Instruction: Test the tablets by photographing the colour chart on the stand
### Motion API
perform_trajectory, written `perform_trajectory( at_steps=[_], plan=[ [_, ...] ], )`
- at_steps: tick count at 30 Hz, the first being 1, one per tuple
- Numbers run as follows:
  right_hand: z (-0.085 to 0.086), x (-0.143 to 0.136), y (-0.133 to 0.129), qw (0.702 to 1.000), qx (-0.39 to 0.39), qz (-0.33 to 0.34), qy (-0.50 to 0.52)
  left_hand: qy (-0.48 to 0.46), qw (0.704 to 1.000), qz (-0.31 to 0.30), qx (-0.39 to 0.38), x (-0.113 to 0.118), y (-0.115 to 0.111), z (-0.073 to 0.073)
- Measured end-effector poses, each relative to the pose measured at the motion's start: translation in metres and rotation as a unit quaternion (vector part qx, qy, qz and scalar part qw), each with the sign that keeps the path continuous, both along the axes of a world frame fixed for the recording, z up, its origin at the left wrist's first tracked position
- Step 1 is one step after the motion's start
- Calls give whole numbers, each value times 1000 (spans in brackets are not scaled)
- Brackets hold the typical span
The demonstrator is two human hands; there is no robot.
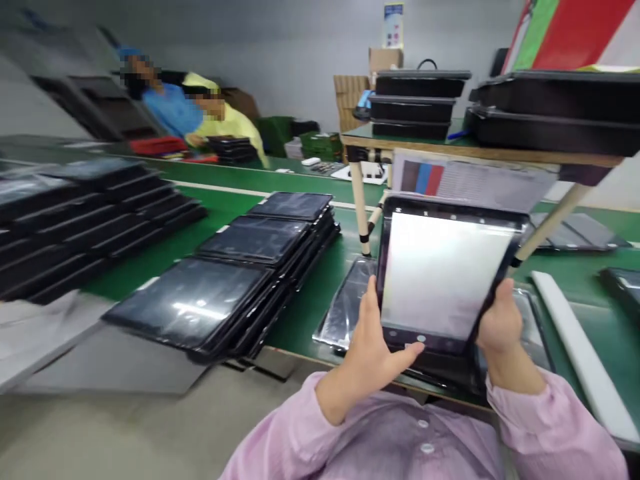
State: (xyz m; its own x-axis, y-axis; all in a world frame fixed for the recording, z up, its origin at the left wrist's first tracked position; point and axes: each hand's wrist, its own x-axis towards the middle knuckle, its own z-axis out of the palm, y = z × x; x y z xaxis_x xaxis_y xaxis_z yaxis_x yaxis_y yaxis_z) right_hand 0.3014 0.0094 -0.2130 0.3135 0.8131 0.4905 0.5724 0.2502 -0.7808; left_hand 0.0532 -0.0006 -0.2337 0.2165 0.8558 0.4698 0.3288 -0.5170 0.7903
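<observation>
A black tablet (445,273) with a bright, nearly white screen is held up in front of me, tilted toward my face. My left hand (373,353) grips its lower left edge, the thumb lying over the bottom of the screen near a round button icon. On the opposite side my right hand (501,323) is wrapped round the lower right edge, its fingers mostly hidden behind the tablet. Beneath it, further dark tablets (345,313) in shiny film lie on the green bench, partly covered by my hands.
Stacks of dark tablets (200,300) stand left of me, with more (90,213) farther left. A raised shelf (480,155) on pale posts carries black trays (420,87). A white strip (580,347) lies at right. Two co-workers (170,107) sit across the bench.
</observation>
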Motion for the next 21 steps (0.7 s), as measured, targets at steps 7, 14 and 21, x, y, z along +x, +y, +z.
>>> perform_trajectory(
  at_steps=[7,14,21],
  plan=[
    [-1,4,14,989,50,-17,137,64,996,23,50,11,5,1],
    [0,-1,15,987,28,-5,159,64,996,51,26,16,4,2],
    [5,-7,12,990,8,-5,141,-136,989,6,-63,11,9,9]
  ],
)
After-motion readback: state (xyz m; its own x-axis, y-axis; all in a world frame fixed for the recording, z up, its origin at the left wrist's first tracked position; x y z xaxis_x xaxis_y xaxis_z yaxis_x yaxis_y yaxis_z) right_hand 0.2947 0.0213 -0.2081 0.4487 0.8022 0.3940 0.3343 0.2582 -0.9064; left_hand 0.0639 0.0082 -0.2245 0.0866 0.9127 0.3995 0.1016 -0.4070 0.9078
